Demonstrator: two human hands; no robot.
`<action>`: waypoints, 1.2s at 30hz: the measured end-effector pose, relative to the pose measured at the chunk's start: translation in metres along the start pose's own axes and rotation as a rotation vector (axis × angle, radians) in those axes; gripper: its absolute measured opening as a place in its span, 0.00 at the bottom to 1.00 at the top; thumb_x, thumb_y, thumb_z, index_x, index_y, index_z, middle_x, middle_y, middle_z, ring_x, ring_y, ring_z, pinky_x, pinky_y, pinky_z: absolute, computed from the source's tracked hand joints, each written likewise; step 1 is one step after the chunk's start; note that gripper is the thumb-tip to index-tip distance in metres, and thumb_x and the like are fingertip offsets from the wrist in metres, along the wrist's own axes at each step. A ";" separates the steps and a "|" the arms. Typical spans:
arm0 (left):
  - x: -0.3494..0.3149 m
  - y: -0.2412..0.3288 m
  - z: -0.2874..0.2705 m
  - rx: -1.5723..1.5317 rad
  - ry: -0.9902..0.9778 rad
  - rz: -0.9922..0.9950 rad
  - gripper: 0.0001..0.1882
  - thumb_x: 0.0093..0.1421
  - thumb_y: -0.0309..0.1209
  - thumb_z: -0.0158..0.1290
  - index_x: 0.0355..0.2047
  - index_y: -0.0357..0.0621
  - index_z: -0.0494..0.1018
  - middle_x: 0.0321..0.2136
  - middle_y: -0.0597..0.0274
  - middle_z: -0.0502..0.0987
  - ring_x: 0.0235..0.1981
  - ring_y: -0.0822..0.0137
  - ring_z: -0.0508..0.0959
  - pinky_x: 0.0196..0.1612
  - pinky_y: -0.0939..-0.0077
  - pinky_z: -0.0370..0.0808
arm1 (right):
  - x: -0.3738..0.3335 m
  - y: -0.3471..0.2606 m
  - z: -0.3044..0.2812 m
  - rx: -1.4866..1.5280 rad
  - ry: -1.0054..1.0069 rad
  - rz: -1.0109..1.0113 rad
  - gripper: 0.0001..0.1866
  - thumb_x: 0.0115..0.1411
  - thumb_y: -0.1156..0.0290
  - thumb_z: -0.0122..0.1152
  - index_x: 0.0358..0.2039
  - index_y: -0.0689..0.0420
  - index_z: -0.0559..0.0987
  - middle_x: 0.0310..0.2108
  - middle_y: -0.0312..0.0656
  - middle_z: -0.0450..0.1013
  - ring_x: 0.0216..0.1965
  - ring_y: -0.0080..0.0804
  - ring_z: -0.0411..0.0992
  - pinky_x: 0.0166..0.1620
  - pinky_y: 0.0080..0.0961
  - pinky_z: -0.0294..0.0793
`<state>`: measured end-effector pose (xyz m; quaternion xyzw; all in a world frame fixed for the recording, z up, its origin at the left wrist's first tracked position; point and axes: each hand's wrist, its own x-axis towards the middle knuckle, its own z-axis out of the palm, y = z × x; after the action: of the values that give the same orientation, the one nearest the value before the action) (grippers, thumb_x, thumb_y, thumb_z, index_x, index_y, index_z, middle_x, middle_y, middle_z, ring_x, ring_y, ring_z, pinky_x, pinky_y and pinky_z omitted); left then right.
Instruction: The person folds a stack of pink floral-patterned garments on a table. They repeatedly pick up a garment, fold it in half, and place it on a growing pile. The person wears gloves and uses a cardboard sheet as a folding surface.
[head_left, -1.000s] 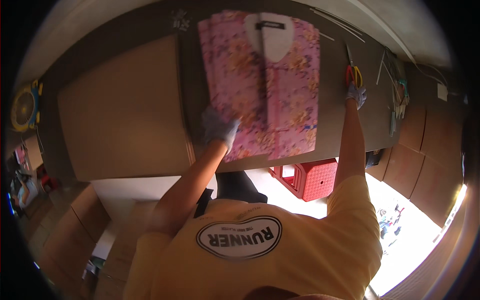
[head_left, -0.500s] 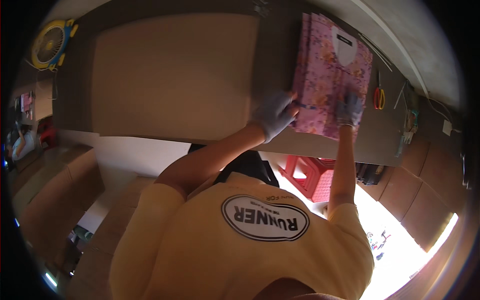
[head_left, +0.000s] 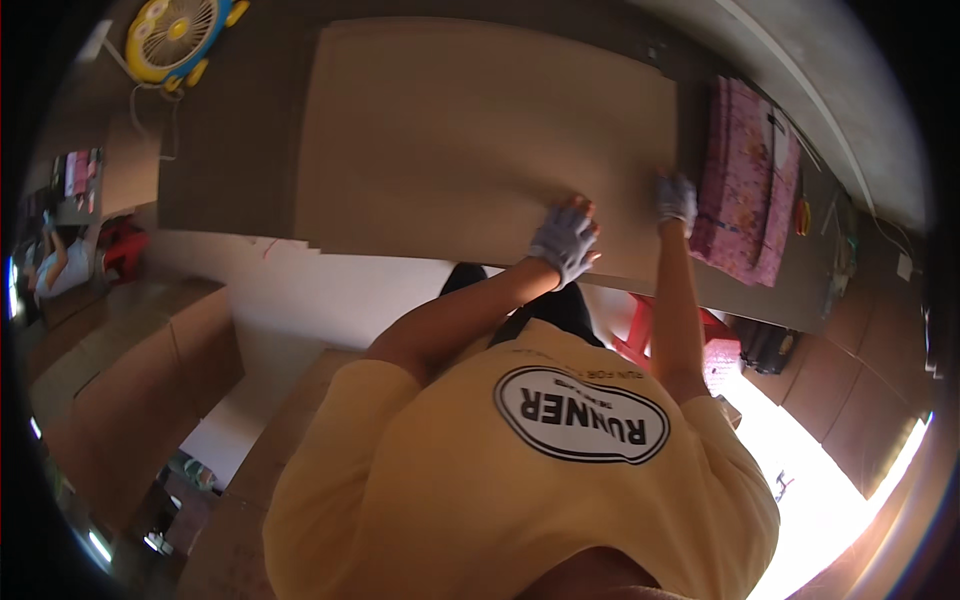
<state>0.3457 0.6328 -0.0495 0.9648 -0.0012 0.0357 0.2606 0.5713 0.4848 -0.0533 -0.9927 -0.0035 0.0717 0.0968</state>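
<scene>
A large brown cardboard sheet lies on the dark table in front of me. My left hand, in a grey glove with bare fingertips, rests on its near right part with the fingers apart. At the sheet's right edge, my right hand, also gloved, is closed on the border; its fingers are somewhat blurred. Just right of that hand lies a stack of folded pink floral garments, apart from both hands.
A yellow and blue fan stands at the far left with its cable. Yellow-handled scissors lie beyond the garments. Below the table are a red stool and cardboard boxes. Another person is far off at the left.
Both hands have left the garments and moved to the cardboard sheet. The sheet now lies closer to the garments. My view has shifted left.
</scene>
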 end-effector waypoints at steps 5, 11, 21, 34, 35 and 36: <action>-0.025 -0.102 -0.061 -0.204 0.356 -0.325 0.10 0.52 0.36 0.54 0.32 0.44 0.74 0.29 0.55 0.75 0.32 0.54 0.73 0.38 0.59 0.70 | 0.043 0.058 0.001 0.330 0.087 0.006 0.19 0.51 0.54 0.67 0.32 0.59 0.80 0.23 0.40 0.75 0.29 0.30 0.73 0.39 0.28 0.71; -0.128 -0.255 -0.097 0.442 0.539 -0.982 0.22 0.58 0.46 0.53 0.41 0.38 0.71 0.45 0.45 0.71 0.45 0.53 0.70 0.48 0.65 0.68 | 0.039 0.050 -0.039 0.612 -0.212 -0.021 0.15 0.54 0.62 0.65 0.38 0.57 0.81 0.21 0.31 0.73 0.28 0.22 0.72 0.35 0.21 0.71; -0.071 -0.250 -0.178 -0.741 0.272 -0.371 0.28 0.57 0.41 0.54 0.52 0.37 0.64 0.54 0.49 0.67 0.58 0.59 0.64 0.56 0.63 0.62 | -0.001 -0.016 -0.060 0.944 -0.089 -0.613 0.27 0.61 0.73 0.50 0.62 0.60 0.60 0.56 0.44 0.65 0.54 0.34 0.65 0.55 0.30 0.65; 0.058 -0.125 -0.082 0.465 0.111 -0.503 0.24 0.57 0.50 0.49 0.55 0.67 0.69 0.60 0.49 0.60 0.59 0.51 0.60 0.52 0.39 0.58 | -0.089 -0.150 -0.037 0.084 0.019 -0.597 0.29 0.56 0.47 0.52 0.60 0.29 0.65 0.64 0.47 0.53 0.63 0.53 0.52 0.58 0.58 0.56; 0.061 -0.126 -0.083 0.431 0.168 -0.525 0.24 0.57 0.50 0.49 0.54 0.68 0.68 0.59 0.50 0.60 0.58 0.49 0.60 0.52 0.39 0.58 | -0.087 -0.151 -0.030 0.037 0.041 -0.565 0.29 0.56 0.46 0.51 0.60 0.29 0.65 0.65 0.48 0.51 0.65 0.54 0.49 0.59 0.60 0.53; 0.063 -0.128 -0.078 0.446 0.199 -0.540 0.23 0.57 0.49 0.49 0.54 0.70 0.69 0.59 0.50 0.61 0.58 0.47 0.60 0.52 0.40 0.58 | -0.088 -0.155 -0.021 -0.009 0.063 -0.534 0.29 0.57 0.46 0.51 0.61 0.29 0.64 0.66 0.48 0.50 0.66 0.55 0.46 0.60 0.63 0.50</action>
<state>0.4057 0.7835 -0.0427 0.9553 0.2866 0.0589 0.0427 0.4887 0.6308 0.0095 -0.9588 -0.2624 0.0128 0.1081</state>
